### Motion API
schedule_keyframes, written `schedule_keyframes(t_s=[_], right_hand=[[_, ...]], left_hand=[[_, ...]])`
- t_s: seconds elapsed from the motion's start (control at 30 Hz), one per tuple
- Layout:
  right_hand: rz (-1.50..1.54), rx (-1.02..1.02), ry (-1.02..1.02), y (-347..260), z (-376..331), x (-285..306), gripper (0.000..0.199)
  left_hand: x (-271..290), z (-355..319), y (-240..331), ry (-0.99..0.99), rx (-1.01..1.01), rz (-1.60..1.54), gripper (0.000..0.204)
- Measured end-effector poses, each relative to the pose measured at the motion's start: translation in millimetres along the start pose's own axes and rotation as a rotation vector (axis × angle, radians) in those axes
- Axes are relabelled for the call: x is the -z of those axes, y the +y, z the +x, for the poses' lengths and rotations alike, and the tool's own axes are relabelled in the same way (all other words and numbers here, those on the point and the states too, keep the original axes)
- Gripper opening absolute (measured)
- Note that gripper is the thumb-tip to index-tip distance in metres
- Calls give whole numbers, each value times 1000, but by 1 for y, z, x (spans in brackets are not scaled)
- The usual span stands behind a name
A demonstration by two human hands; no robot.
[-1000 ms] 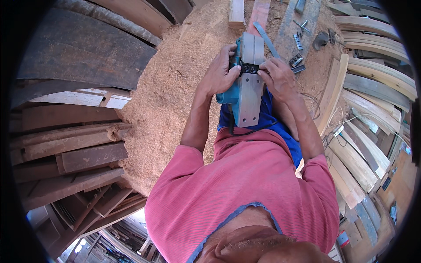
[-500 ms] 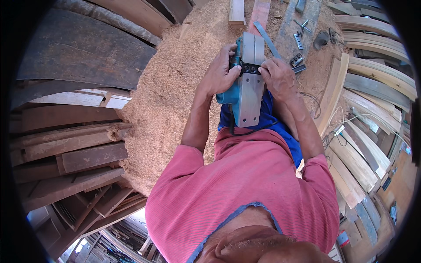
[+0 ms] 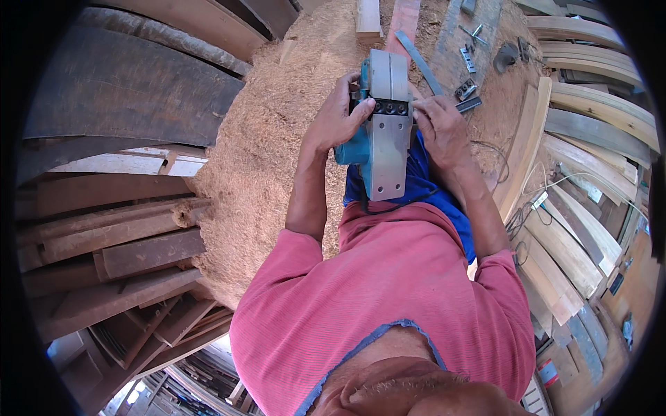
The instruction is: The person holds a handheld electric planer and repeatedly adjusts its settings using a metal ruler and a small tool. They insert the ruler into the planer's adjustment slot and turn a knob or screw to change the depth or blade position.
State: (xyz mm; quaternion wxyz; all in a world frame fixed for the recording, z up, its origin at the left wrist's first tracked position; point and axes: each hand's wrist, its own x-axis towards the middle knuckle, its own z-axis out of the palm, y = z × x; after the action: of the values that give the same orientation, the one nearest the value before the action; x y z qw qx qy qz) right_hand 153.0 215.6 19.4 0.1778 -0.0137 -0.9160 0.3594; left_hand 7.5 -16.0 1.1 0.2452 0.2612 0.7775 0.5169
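Note:
An electric hand planer with a teal body is held with its flat metal sole facing up. Across the middle of the sole shows the dark cutter drum, with a row of bolts in it. My left hand is closed around the planer's left side, its thumb resting by the drum. At the drum's right end is my right hand, fingers curled and pinched together; whatever lies between the fingertips is hidden. Just beyond the planer lies a long flat grey metal strip.
On the board at upper right lie a T-shaped wrench, a slotted metal piece, a bolted block and a dark bar. Wood shavings cover the floor. Timber planks line the left, curved boards the right.
The planer and my left hand have shifted slightly left. My right thumb has come off the face of the drum to its right end, so more of its bolts show.

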Motion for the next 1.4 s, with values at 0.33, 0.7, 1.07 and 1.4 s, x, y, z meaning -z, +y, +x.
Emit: schedule_keyframes(t_s=[0.33, 0.7, 1.07, 1.4], right_hand=[[63, 60, 30, -13, -21, -18, 25], [-90, -433, -18, 87, -3, 4, 27], [-528, -531, -361, 205, 73, -101, 52], [-506, -498, -149, 182, 60, -103, 30]], left_hand=[[9, 6, 19, -121, 135, -81, 70], [10, 6, -1, -64, 55, 55, 75], [9, 6, 2, -51, 65, -97, 74], [10, 20, -5, -68, 75, 38, 72]])
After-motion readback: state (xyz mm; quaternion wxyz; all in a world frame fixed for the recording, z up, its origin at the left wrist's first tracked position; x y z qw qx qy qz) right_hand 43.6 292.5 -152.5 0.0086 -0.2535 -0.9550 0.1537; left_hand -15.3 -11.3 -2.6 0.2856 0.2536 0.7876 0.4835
